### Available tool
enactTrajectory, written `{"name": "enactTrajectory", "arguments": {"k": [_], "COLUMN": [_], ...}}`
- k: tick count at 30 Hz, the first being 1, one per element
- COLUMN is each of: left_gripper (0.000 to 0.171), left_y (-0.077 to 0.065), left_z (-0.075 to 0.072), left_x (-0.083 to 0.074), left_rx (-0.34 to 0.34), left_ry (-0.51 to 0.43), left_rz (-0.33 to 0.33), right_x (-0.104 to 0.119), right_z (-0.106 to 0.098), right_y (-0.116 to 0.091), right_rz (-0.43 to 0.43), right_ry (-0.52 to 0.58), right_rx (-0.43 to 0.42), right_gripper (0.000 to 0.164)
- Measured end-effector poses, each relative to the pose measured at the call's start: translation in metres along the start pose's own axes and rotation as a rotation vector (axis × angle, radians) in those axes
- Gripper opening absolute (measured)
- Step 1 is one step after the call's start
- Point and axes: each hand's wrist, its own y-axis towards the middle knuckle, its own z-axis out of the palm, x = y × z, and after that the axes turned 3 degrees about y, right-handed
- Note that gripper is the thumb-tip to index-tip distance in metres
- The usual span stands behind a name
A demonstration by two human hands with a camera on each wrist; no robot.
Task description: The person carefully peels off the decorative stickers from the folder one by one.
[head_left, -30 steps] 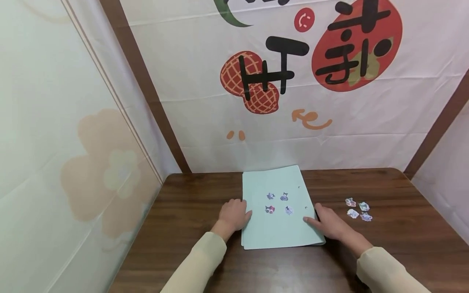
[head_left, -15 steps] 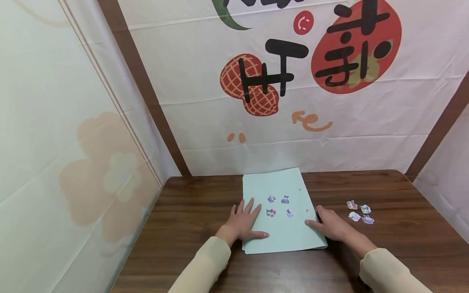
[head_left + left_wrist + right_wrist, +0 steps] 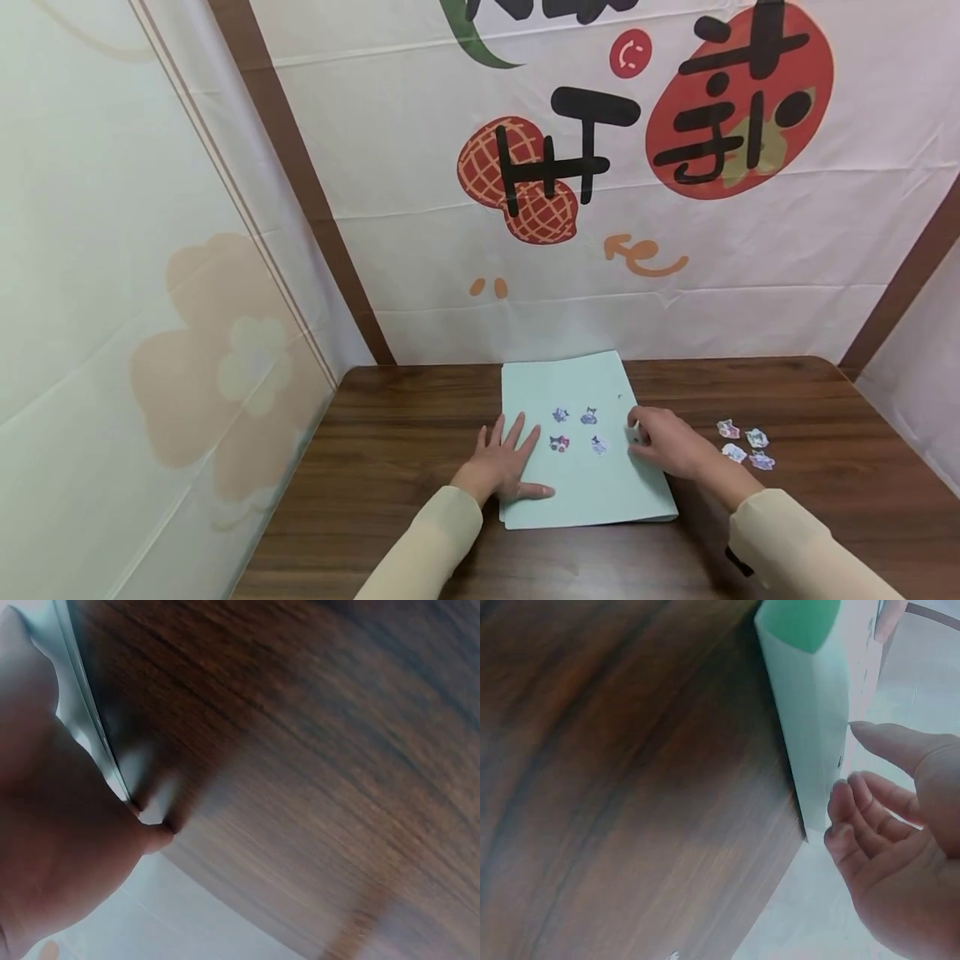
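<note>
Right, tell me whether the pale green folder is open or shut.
Shut: the folder lies with its cover down, its spine curving round at the right.

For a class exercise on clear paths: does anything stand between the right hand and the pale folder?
Nothing visible does: the right hand is at the right edge of the folder, with no object between. The left hand lies spread on its left side; loose stickers lie farther right.

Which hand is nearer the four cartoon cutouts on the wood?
Right. The right hand, at the right edge of the folder, is left of the cutouts; the left hand lies farther off, on the folder's left side.
</note>
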Motion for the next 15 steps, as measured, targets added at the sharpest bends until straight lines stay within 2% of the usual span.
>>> {"name": "enactTrajectory", "arguments": {"k": [4, 11, 15], "left_gripper": [0.104, 0.105, 0.105], "left_y": [-0.002, 0.006, 0.003], "left_z": [-0.001, 0.010, 0.009], "left_x": [0.001, 0.003, 0.001], "left_rx": [0.014, -0.023, -0.017], "left_ry": [0.008, 0.018, 0.033], "left_rz": [-0.009, 0.006, -0.001], "right_x": [0.002, 0.002, 0.003], "right_z": [0.003, 0.004, 0.006], "right_y": [0.008, 0.016, 0.021], "right_rz": [-0.044, -0.089, -0.102], "right_ry": [0.015, 0.083, 0.092], "right_rx": [0.022, 0.054, 0.074], "right_gripper": [0.026, 0.023, 0.020]}}
